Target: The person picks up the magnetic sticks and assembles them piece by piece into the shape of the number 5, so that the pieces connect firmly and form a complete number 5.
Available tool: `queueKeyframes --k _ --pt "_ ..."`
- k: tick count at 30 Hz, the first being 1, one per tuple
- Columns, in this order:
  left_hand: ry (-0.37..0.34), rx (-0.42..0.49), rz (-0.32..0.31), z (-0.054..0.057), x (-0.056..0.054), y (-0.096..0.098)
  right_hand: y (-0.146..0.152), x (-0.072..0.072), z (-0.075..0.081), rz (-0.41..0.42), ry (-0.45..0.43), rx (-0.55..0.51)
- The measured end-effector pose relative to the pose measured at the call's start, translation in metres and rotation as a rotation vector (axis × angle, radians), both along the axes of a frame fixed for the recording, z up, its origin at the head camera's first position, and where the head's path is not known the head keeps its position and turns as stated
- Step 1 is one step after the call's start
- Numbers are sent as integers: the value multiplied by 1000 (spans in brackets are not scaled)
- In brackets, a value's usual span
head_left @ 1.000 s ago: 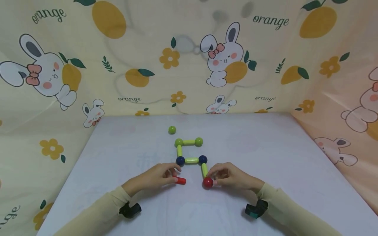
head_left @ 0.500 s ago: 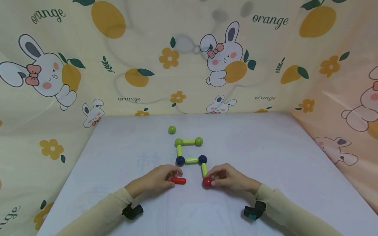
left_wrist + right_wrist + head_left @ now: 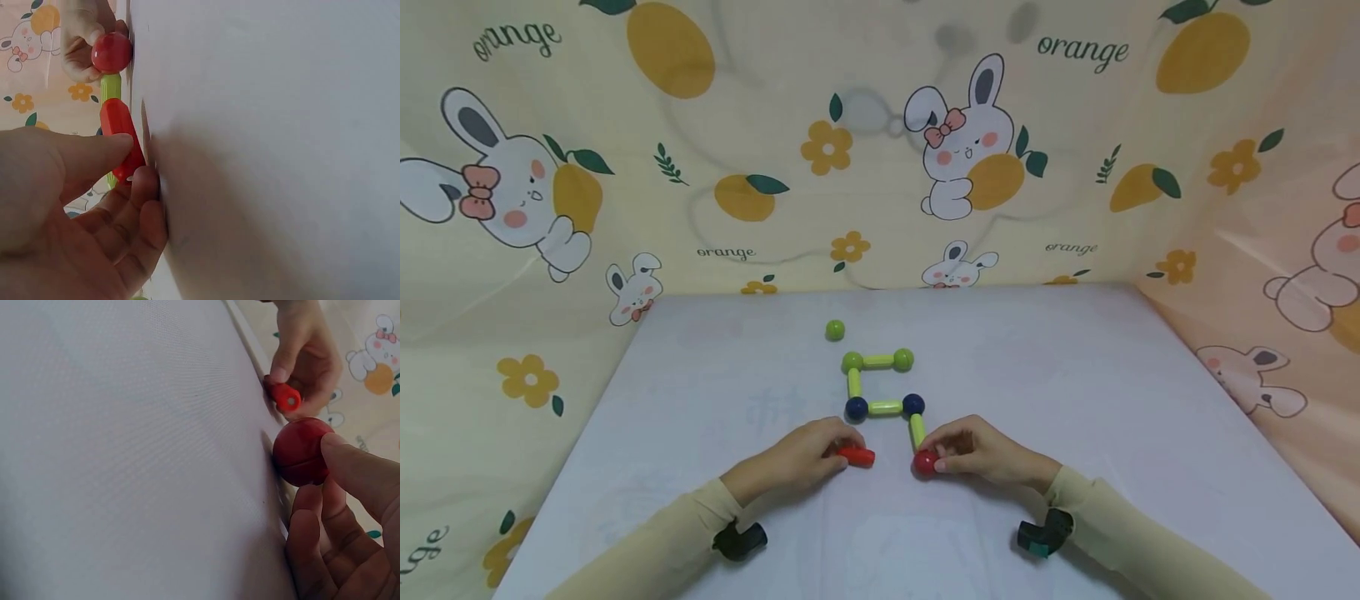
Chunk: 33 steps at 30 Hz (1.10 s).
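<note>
My left hand (image 3: 801, 454) pinches a short red magnetic rod (image 3: 122, 134) between thumb and fingers, close above the table, its free end pointing right. My right hand (image 3: 996, 454) holds a red ball (image 3: 303, 452) with thumb and fingertips. In the head view that ball sits at the near end of a yellow-green rod (image 3: 917, 429). The rod's far end meets a dark blue ball (image 3: 913, 405). Another yellow-green rod (image 3: 885, 407) links it to a second dark blue ball (image 3: 856, 408). A gap separates the red rod from the red ball.
Beyond, a yellow-green rod (image 3: 853, 383) runs up to a green ball (image 3: 852, 362), joined by another rod (image 3: 877, 361) to a second green ball (image 3: 903, 359). A loose green ball (image 3: 835, 330) lies behind. A patterned cloth (image 3: 880, 167) rises at the white table's (image 3: 1037, 350) back.
My left hand has moved slightly right, and its fingers now lie differently along the red rod, whose free end is a little higher. The right hand and red ball have barely moved.
</note>
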<state>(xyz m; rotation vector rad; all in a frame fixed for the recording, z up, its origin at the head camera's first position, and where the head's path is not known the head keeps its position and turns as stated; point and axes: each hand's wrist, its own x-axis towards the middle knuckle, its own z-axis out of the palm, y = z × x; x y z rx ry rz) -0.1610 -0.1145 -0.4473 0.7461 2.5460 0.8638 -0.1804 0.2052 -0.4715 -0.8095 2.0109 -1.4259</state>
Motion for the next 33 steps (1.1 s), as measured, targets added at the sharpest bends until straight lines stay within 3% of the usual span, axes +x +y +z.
queueKeyframes --k 11,20,33 --pt "22 2 -74 0 0 15 -2 0 0 10 5 -3" --pt "53 -48 -138 -1 -2 29 -1 1 1 2 32 9" --pt "29 -40 -142 2 -2 40 -2 1 2 5 38 -1"
